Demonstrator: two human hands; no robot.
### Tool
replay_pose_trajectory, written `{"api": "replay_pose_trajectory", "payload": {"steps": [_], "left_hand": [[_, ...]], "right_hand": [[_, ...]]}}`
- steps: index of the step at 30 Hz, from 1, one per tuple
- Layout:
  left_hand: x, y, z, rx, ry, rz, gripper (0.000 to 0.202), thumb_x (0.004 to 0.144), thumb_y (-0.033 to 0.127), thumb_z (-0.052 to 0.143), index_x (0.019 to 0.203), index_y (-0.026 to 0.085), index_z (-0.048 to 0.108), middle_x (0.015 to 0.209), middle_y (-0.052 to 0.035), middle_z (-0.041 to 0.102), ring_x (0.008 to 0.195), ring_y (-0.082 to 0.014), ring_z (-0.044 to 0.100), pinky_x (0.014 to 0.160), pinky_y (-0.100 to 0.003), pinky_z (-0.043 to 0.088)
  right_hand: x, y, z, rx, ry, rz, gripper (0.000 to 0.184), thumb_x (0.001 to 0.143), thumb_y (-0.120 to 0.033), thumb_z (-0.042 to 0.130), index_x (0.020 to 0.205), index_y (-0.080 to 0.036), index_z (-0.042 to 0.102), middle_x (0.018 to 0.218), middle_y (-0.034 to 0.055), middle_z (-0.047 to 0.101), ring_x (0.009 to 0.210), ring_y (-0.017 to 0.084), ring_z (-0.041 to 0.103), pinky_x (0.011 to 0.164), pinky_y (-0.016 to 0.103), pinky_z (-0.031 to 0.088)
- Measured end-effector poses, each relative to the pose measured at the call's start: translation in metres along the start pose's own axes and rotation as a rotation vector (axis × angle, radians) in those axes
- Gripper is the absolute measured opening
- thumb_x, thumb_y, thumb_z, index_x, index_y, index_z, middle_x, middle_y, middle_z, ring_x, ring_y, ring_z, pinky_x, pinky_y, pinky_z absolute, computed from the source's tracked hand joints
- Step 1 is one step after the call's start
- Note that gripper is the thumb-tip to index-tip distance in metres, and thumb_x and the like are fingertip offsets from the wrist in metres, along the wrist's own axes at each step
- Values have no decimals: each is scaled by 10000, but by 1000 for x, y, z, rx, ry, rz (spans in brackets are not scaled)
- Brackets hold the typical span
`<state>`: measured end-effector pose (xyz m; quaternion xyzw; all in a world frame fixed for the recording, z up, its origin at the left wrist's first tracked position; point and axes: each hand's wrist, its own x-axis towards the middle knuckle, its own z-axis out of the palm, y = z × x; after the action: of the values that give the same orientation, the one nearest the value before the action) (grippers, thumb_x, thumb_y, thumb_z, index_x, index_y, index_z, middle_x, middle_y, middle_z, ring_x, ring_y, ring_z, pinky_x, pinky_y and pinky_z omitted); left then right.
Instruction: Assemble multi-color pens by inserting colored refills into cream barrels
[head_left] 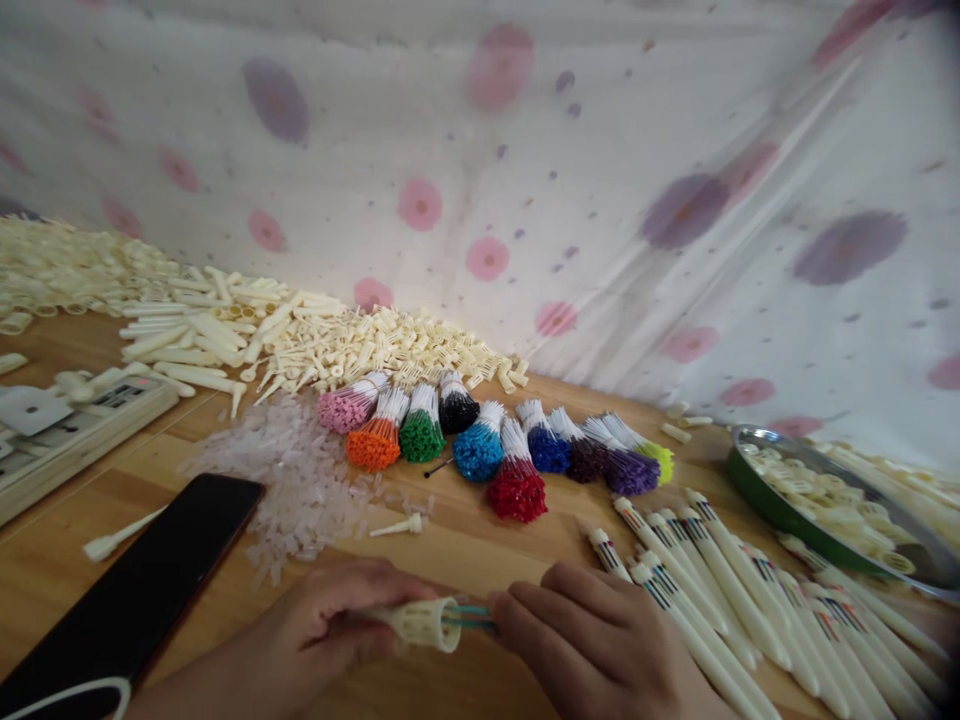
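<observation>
My left hand (pixel 352 615) is closed around a cream plastic pen part (pixel 431 624), whose slotted, round open end points right. Thin bluish-green pen refills (pixel 474 617) stick out of that end, and the fingertips of my right hand (pixel 581 635) pinch their outer ends. How many refills there are is hard to make out. Just beyond my hands stand bundles of refills in several colours, among them a red bundle (pixel 517 480), an orange bundle (pixel 373 440) and a purple bundle (pixel 630 465). A small cream stemmed piece (pixel 399 525) lies near my left hand.
Assembled multicolour pens (pixel 720 590) lie at right, before a green-sided metal bowl (pixel 780 505) of cream rings. Clear tube pieces (pixel 300 490), a black phone (pixel 142 590) and a power strip (pixel 90 430) occupy the left. Cream parts (pixel 397 345) are heaped against the patterned curtain (pixel 450 150).
</observation>
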<state>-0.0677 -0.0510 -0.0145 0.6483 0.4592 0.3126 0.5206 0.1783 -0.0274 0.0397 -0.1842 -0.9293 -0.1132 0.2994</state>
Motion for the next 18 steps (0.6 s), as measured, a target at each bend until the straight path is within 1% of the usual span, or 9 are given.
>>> {"api": "replay_pose_trajectory", "payload": {"steps": [2, 4, 7, 10, 13, 18], "left_hand": [[0, -1, -2, -34, 20, 10, 269, 745, 256, 664, 944, 431, 711, 954, 52, 742, 913, -185, 660, 796, -247, 504], [1, -2, -4, -54, 16, 31, 272, 728, 248, 675, 927, 427, 719, 924, 47, 749, 883, -191, 671, 753, -240, 519], [2, -1, -6, -30, -12, 69, 315, 737, 218, 660, 944, 449, 709, 932, 57, 755, 882, -186, 680, 774, -239, 517], [4, 1, -7, -26, -15, 90, 335, 736, 205, 663, 942, 466, 704, 940, 66, 756, 881, -178, 686, 785, -233, 516], [5, 1, -7, -19, -22, 104, 332, 732, 205, 666, 946, 456, 707, 930, 56, 758, 866, -178, 690, 766, -227, 524], [4, 7, -6, -14, -39, 85, 311, 719, 224, 670, 921, 456, 714, 929, 49, 761, 870, -190, 695, 759, -245, 534]], "right_hand": [[0, 0, -4, 43, 1, 26, 261, 939, -100, 375, 879, -91, 628, 648, 45, 666, 525, 137, 548, 444, 247, 412], [0, 0, -8, 66, 9, 37, 241, 938, -108, 385, 896, -86, 622, 656, 48, 666, 535, 139, 544, 452, 251, 414], [0, 0, -12, 78, 24, 41, 242, 943, -119, 379, 896, -103, 616, 646, 37, 661, 535, 138, 532, 454, 258, 397], [0, -1, -12, 78, 48, 37, 244, 946, -133, 386, 874, -127, 619, 612, 14, 641, 507, 129, 496, 434, 261, 341], [0, -2, -10, 80, 32, 42, 243, 947, -147, 395, 867, -130, 623, 606, 9, 626, 490, 128, 457, 416, 273, 282], [0, -4, -5, 93, 77, 27, 263, 930, -97, 394, 808, -128, 625, 576, 0, 603, 464, 124, 401, 393, 277, 232]]}}
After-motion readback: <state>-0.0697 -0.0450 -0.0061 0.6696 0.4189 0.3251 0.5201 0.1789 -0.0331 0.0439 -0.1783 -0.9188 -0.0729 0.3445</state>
